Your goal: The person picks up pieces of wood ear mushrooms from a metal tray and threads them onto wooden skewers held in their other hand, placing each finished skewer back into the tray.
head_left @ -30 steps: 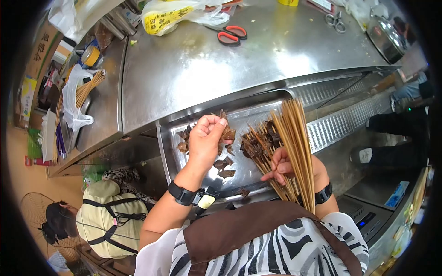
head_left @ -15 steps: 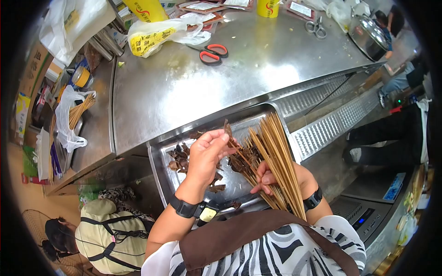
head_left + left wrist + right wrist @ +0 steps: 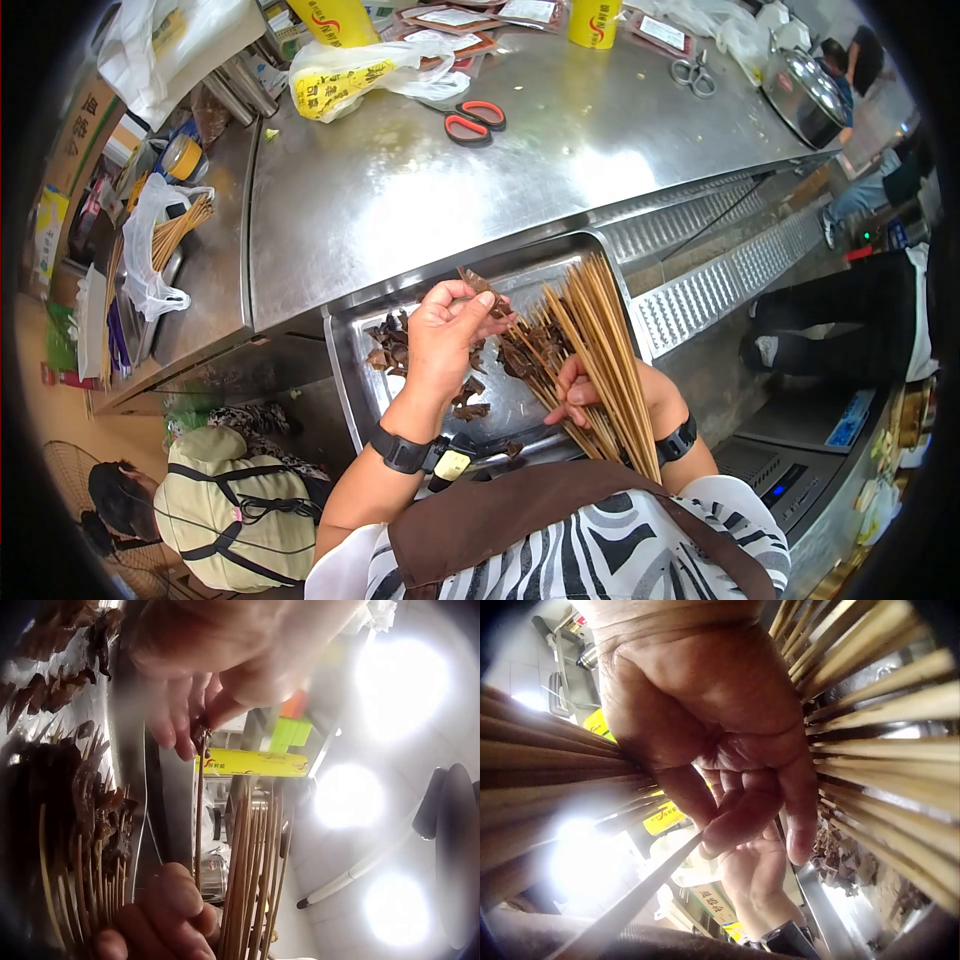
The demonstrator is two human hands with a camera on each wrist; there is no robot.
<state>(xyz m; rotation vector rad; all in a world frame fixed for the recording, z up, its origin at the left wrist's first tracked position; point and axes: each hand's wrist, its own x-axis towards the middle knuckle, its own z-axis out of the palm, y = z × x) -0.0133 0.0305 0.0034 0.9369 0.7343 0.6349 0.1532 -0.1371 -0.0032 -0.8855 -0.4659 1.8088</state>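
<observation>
My left hand (image 3: 447, 330) pinches a dark brown, leathery food piece (image 3: 201, 733) between thumb and fingers, on the tip of a thin bamboo skewer (image 3: 199, 817). Lower down, my right hand (image 3: 712, 735) pinches that single skewer between thumb and finger. A fanned bundle of bare skewers (image 3: 608, 350) passes by the right palm. Several skewers loaded with similar brown pieces (image 3: 525, 350) lie to the left of the bundle, over the metal tray (image 3: 335, 375). Loose brown pieces (image 3: 390, 345) are scattered in the tray's left part.
Beyond the tray extends a steel counter (image 3: 350, 200) with red-handled scissors (image 3: 473, 122), grey scissors (image 3: 692, 75), a plastic bag (image 3: 345, 85) and a lidded pot (image 3: 803, 95). At left, more skewers (image 3: 180, 235) stand in a white bag. One person (image 3: 225, 500) is at lower left, others at right.
The left hand has brought the brown piece rightward to the tip of the skewer in the right hand. The head view has shifted, showing more of the counter's far side.
</observation>
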